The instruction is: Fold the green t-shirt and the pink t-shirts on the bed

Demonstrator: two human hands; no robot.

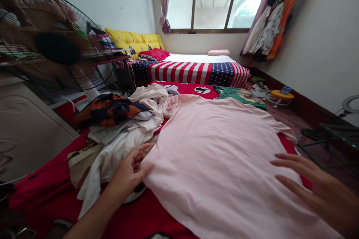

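A pale pink T-shirt (218,149) lies spread out on the red bedding (174,216), its sleeves toward the far side. At its left edge is my left hand (131,168), the thumb resting on the cloth and the bent fingers apart from it, beside the edge. My right hand (314,183) is over the shirt's right side with fingers stretched and spread, holding nothing. Whether it touches the fabric I cannot tell. Left of the shirt is a heap of white clothes (126,142), topped by an orange and navy garment (112,110).
A green printed shirt (241,95) lies beyond the pink one. A large fan (56,46) stands at the left, close to the heap. Farther back is a bed with a striped, starred cover (182,73). On the right are a yellow stool (282,95) and a dark green rack (336,138).
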